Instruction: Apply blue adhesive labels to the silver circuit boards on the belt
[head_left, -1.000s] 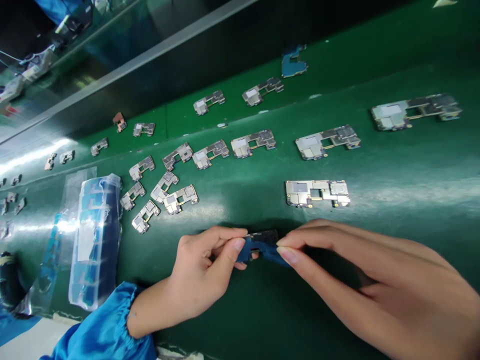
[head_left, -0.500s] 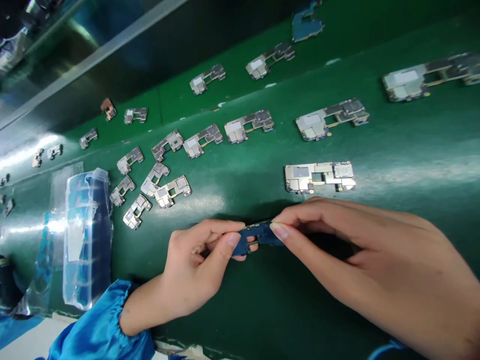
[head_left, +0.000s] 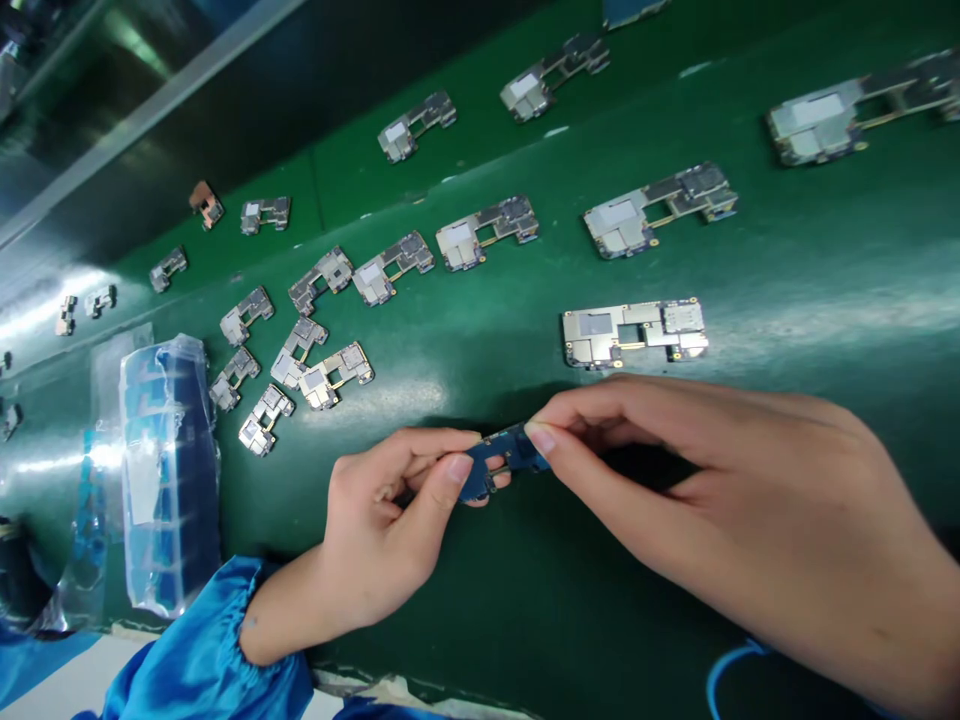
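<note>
A small blue circuit board is held just above the green belt between both my hands. My left hand pinches its left end with thumb and forefinger. My right hand pinches its right end from the other side, fingers long and flat. A silver shielded circuit board lies flat on the belt just beyond my right hand.
Several more shielded boards lie scattered over the belt, a cluster at the left and a row further back. A clear bag of blue parts lies at the left. A metal rail borders the belt's far side.
Both hands with the blue board have shifted slightly left and up in the view, and the board is tilted more on edge. The view has moved, so the belt's boards sit higher.
</note>
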